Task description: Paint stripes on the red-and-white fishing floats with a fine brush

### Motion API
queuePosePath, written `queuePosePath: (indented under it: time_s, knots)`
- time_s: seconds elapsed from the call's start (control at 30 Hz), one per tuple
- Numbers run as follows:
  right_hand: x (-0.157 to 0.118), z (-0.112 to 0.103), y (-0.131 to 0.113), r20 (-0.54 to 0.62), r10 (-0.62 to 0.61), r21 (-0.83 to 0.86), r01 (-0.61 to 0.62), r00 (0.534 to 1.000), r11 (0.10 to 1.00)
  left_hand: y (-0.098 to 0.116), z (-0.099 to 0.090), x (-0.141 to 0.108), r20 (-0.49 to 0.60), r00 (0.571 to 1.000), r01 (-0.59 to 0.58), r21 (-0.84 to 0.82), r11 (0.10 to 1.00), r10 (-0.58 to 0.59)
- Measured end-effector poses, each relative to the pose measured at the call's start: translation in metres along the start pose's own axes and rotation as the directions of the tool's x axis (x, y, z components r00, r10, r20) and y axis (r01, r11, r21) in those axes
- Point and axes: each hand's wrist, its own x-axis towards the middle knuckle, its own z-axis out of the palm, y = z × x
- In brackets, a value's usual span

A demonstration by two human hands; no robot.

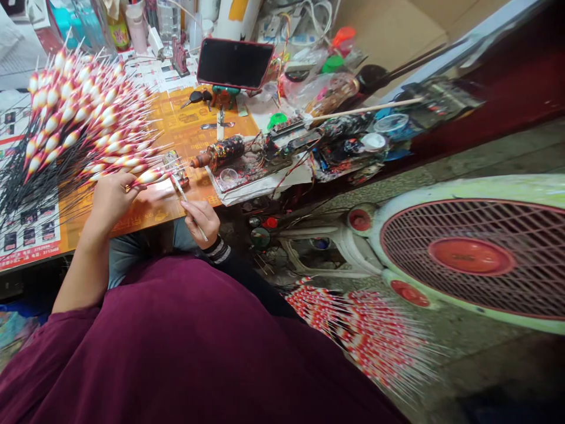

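My left hand (113, 197) pinches a fishing float (149, 176) with a white, yellow and red body, holding it level just above the orange mat. The float's thin tip points right, toward the paint-spattered motor (226, 151); whether they touch I cannot tell. In my right hand (203, 221) is a slim paintbrush (182, 189), its bristle end close to the float's tip. A small paint-smeared block (175, 168) sits right behind the brush. Many similar floats (73, 112) with black stems fan out beyond my left hand.
A phone (235, 63) stands upright behind keys (197, 97). Paint-crusted gear and a green cap (277, 121) crowd the right side of the table. To my right are a large fan (468, 256) and more red-and-white floats (375, 330) low beside me. Bottles (118, 32) line the back.
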Motion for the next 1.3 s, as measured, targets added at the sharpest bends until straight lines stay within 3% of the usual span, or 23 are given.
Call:
queuePosePath:
  time_s: [0.4,0.53,0.7,0.83,0.97,1.17,1.3]
  knots:
    - [-0.004,0.0,0.002,0.054,0.042,0.075,-0.046,0.998,0.996,-0.002,0.003,0.0,-0.015,1.0,-0.015,-0.018,1.0,0.014]
    - [-0.002,0.0,0.001,0.076,0.054,-0.031,-0.051,0.996,0.998,0.0,0.003,0.001,-0.011,1.0,-0.018,-0.007,1.0,0.018]
    - [0.001,0.002,-0.001,-0.008,-0.012,-0.084,0.011,1.0,0.996,0.003,0.002,0.004,0.011,0.999,-0.036,0.002,0.999,0.036]
    - [-0.001,0.002,0.001,-0.012,0.003,-0.122,-0.004,1.0,0.993,0.01,-0.002,0.007,0.047,0.998,-0.039,0.028,0.999,0.038]
    - [-0.004,0.001,0.005,-0.06,-0.008,-0.033,0.006,0.998,0.999,0.013,-0.014,0.0,0.063,0.997,-0.04,0.121,0.992,0.033]
    - [-0.006,-0.003,0.004,-0.068,-0.021,0.095,0.028,0.997,0.995,-0.004,-0.049,-0.017,-0.113,0.993,0.059,0.38,0.923,-0.017]
    - [-0.006,-0.003,0.003,-0.061,0.001,0.083,0.004,0.998,0.997,-0.015,-0.057,-0.014,-0.085,0.995,0.075,0.378,0.923,-0.046]
